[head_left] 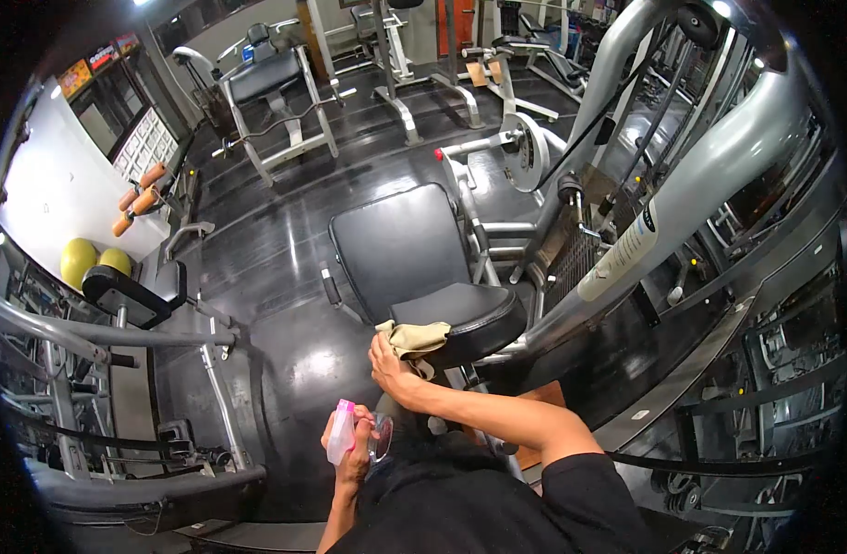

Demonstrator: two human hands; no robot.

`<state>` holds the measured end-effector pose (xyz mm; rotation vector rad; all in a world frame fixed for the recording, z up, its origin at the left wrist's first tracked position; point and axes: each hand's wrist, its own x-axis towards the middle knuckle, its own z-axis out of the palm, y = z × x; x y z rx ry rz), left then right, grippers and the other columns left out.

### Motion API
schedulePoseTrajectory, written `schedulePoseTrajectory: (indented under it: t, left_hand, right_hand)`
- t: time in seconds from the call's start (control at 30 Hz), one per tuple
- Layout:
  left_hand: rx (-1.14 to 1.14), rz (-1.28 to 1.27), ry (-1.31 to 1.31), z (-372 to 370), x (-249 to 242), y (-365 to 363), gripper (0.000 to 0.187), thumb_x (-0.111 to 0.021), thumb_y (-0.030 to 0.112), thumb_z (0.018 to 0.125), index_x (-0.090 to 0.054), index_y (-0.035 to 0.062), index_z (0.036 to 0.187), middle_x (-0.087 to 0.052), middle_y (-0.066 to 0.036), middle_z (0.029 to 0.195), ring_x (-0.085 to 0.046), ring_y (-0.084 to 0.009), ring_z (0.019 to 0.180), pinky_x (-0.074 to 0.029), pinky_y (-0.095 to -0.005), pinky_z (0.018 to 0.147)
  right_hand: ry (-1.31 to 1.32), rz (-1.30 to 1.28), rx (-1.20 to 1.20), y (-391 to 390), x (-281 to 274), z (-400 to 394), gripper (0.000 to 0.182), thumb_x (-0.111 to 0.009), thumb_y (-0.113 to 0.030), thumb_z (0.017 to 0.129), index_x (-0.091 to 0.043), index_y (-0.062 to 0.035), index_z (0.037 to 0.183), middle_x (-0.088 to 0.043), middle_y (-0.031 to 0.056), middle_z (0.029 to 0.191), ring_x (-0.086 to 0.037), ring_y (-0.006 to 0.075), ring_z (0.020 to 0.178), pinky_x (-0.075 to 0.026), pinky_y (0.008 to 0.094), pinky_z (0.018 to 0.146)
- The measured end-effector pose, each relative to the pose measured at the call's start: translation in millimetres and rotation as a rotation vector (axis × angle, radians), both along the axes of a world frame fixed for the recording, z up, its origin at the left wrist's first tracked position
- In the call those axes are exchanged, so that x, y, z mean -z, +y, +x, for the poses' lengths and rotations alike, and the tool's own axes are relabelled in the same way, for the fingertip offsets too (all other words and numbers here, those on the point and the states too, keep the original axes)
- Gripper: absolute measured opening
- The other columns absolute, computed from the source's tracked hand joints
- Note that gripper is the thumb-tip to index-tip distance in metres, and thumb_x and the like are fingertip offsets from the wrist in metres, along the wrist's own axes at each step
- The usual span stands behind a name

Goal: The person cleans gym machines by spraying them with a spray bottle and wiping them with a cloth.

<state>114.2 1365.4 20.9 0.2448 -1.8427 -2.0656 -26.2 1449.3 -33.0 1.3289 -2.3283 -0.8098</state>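
Observation:
At the lower middle, my left hand (352, 452) is wrapped round a clear spray bottle (342, 434) with a pink top. My right hand (388, 365) grips a pale green cloth (418, 340), which lies against the left front edge of a black padded seat (460, 309). Behind the seat stands its black backrest (400, 240). The hand's palm side is hidden.
A thick silver machine frame (659, 217) rises at the right, near a white weight plate (527, 152). Another machine's padded seat (132, 291) stands at the left, beside yellow-green balls (79, 261). A black bench (264, 76) is farther back on the dark floor.

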Motion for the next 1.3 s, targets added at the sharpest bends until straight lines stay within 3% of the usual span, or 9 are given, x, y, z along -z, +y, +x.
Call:
schedulePoseTrajectory:
  t: [0.13,0.23,0.33,0.43,0.53,0.73,0.93,1.03,1.3]
  left_hand:
    - [0.052,-0.032,0.019,-1,-3,4,0.009,-0.06,0.005,0.091,-0.054,-0.0015,0.095,-0.06,-0.01,0.087,-0.058,-0.0115,0.066,-0.05,-0.0238,0.057]
    - [0.088,-0.075,0.033,-4,-4,4,0.009,-0.06,0.004,0.091,-0.055,-0.0021,0.096,-0.062,-0.01,0.086,-0.058,-0.0113,0.063,-0.05,-0.0234,0.057]
    - [0.132,-0.105,0.033,-9,-7,10,0.008,-0.06,0.001,0.089,-0.056,-0.0027,0.095,-0.062,-0.01,0.086,-0.058,-0.0108,0.061,-0.05,-0.0233,0.055]
    - [0.181,-0.098,0.04,-16,-6,16,0.009,-0.061,-0.001,0.088,-0.058,-0.0033,0.095,-0.063,-0.01,0.087,-0.061,-0.0108,0.063,-0.051,-0.0231,0.055]
    - [0.221,-0.089,0.056,-23,-2,24,0.01,-0.063,0.0,0.087,-0.06,-0.0032,0.095,-0.064,-0.01,0.086,-0.062,-0.0106,0.066,-0.051,-0.0228,0.056]
    - [0.293,-0.224,0.039,-31,-11,31,0.009,-0.064,0.001,0.086,-0.061,-0.0014,0.094,-0.064,-0.008,0.08,-0.062,-0.0119,0.066,-0.049,-0.0241,0.058]
    - [0.332,-0.221,0.027,-34,-13,33,0.009,-0.065,-0.001,0.083,-0.061,-0.0014,0.091,-0.064,-0.009,0.08,-0.063,-0.0157,0.069,-0.05,-0.0268,0.063]
    - [0.342,-0.272,0.048,-38,-11,36,0.011,-0.066,-0.001,0.082,-0.061,-0.0012,0.092,-0.064,-0.009,0.081,-0.064,-0.0169,0.07,-0.051,-0.0277,0.065]
    - [0.341,-0.282,0.102,-38,-12,37,0.01,-0.066,-0.001,0.082,-0.061,-0.001,0.09,-0.064,-0.009,0.08,-0.063,-0.0171,0.069,-0.051,-0.028,0.065]
  right_hand:
    - [-0.168,-0.023,-0.074,27,-24,11,0.033,-0.055,-0.027,0.083,-0.073,-0.0066,0.101,-0.06,0.012,0.116,-0.046,0.0331,0.12,-0.032,0.0475,0.101]
    - [-0.297,-0.324,-0.162,62,-50,21,0.031,-0.057,-0.024,0.076,-0.072,-0.0054,0.095,-0.058,0.0107,0.115,-0.045,0.0303,0.122,-0.035,0.0398,0.099]
    - [-0.228,-0.625,-0.189,101,-71,20,0.033,-0.057,-0.022,0.078,-0.069,-0.013,0.107,-0.057,0.0068,0.116,-0.048,0.0258,0.122,-0.039,0.0405,0.102]
    - [-0.222,-0.876,-0.058,142,-77,9,0.034,-0.058,-0.016,0.081,-0.068,-0.0235,0.112,-0.057,0.0069,0.121,-0.05,0.0287,0.122,-0.043,0.0429,0.102]
    - [-0.286,-1.215,0.133,168,-79,-4,0.04,-0.062,-0.003,0.079,-0.068,-0.0193,0.115,-0.056,0.0113,0.121,-0.053,0.0326,0.117,-0.046,0.0407,0.098]
    - [-0.333,-1.727,0.405,178,-49,-21,0.03,-0.056,-0.005,0.09,-0.066,-0.0121,0.118,-0.053,0.0179,0.121,-0.055,0.0365,0.111,-0.045,0.0411,0.094]
    - [-0.526,-1.786,0.503,210,-16,-65,0.028,-0.052,-0.013,0.095,-0.064,-0.0068,0.12,-0.058,0.0174,0.12,-0.055,0.0317,0.113,-0.041,0.0364,0.099]
    - [-1.116,-1.738,0.614,239,28,-104,0.037,-0.046,-0.022,0.1,-0.056,-0.0022,0.129,-0.056,0.0108,0.133,-0.05,0.0191,0.123,-0.036,0.0312,0.104]
    - [-1.544,-1.93,0.652,242,98,-132,0.039,-0.047,-0.022,0.101,-0.052,-0.0024,0.134,-0.056,0.0072,0.131,-0.05,0.0154,0.121,-0.036,0.0288,0.104]
